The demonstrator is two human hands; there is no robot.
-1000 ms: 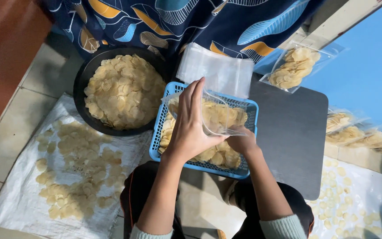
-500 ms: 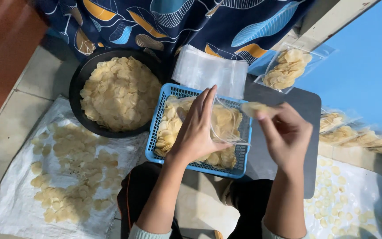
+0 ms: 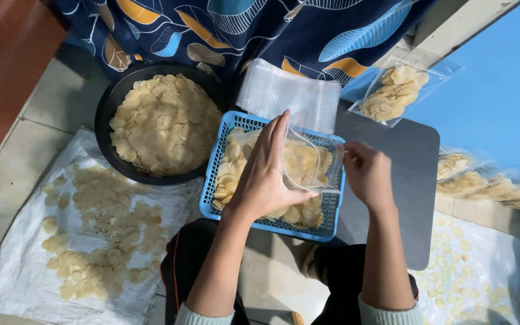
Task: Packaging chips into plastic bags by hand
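since the earlier frame the right hand (image 3: 365, 174) came back in from the side and pinched the right edge of the clear bag (image 3: 308, 165); a second back it was tucked under the left forearm at the basket. left hand (image 3: 267, 174) barely shifted.

step in hand, as i read it: holding the bag's mouth open over the blue basket (image 3: 224, 150), part-filled with pale chips. the next move probably called for keeping the mouth spread with one hand and freeing the other to scoop chips, with the bag low over the basket so nothing spilled.

pose: left hand was edge-on, fingers straight and pointing away, thumb under the bag's near side, grip closed on the bag's left edge. right hand was curled, fingertips pinched closed on the bag's right rim, wrist bent inward. both forearms ran up from the lap, roughly parallel.

bag sat between the hands, just above the basket's right half. around it: black round tray (image 3: 106, 120) of chips to the left, stack of empty bags (image 3: 287, 93) beyond the basket, a filled bag (image 3: 395, 90) far right, loose chips on white sheet (image 3: 13, 265) on the floor.
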